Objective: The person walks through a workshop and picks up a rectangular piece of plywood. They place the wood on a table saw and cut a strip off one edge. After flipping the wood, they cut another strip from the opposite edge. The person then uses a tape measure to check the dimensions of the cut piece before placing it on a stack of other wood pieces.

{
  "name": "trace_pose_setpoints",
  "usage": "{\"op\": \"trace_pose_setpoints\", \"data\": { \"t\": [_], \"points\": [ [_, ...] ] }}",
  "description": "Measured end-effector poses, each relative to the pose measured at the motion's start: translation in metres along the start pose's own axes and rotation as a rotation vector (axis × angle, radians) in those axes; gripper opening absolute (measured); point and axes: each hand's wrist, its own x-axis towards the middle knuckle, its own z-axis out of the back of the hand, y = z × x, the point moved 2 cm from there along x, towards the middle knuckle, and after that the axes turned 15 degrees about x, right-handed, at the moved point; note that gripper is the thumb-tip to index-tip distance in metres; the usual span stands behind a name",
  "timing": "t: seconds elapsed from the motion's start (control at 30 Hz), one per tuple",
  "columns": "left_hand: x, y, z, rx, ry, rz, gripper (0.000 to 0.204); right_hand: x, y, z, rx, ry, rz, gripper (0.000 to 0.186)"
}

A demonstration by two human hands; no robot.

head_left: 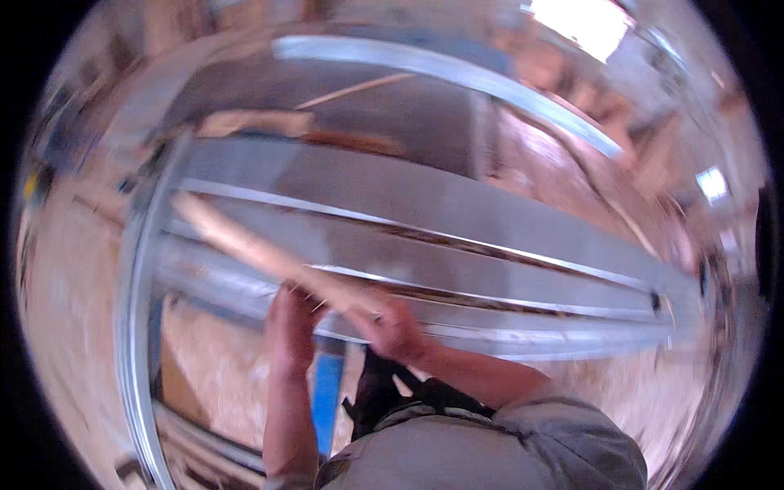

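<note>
A long, pale wooden stick (257, 249) slants over a grey metal table, its far end pointing up and left. My right hand (394, 329) is closed round its near end. Just beside it, my left hand (292, 322) has curled fingers at the underside of the wood. Motion blur hides whether those left fingers grip the stick or only touch it.
The grey metal table (376, 184) has long bright-edged slots running left to right. A metal rail (140, 302) bounds it at left. Wood pieces (257, 123) lie along its far side. A long light bar (441, 69) crosses behind. Below is a blue post (327, 400).
</note>
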Motion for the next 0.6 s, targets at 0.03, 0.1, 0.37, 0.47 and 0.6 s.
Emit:
{"op": "trace_pose_setpoints", "data": {
  "t": [0.03,0.1,0.37,0.47,0.6],
  "points": [
    [-0.016,0.015,-0.017,-0.005,-0.001,0.035,0.042,-0.022,0.003,0.013,-0.051,-0.054,0.197,0.032],
    [-0.046,0.040,-0.050,-0.008,0.036,0.069,0.044,-0.065,0.011,0.046,0.008,-0.076,0.279,0.035],
    [-0.152,0.129,-0.263,0.388,0.369,0.150,0.051,-0.279,0.066,0.205,-0.192,-0.498,0.352,0.049],
    [-0.179,0.170,-0.332,0.343,0.666,0.115,0.056,-0.355,0.091,0.258,-0.156,-0.628,0.285,0.048],
    [-0.245,0.192,-0.439,0.345,0.761,0.185,0.074,-0.433,0.111,0.307,-0.360,-0.877,0.342,0.047]
  ]
}}
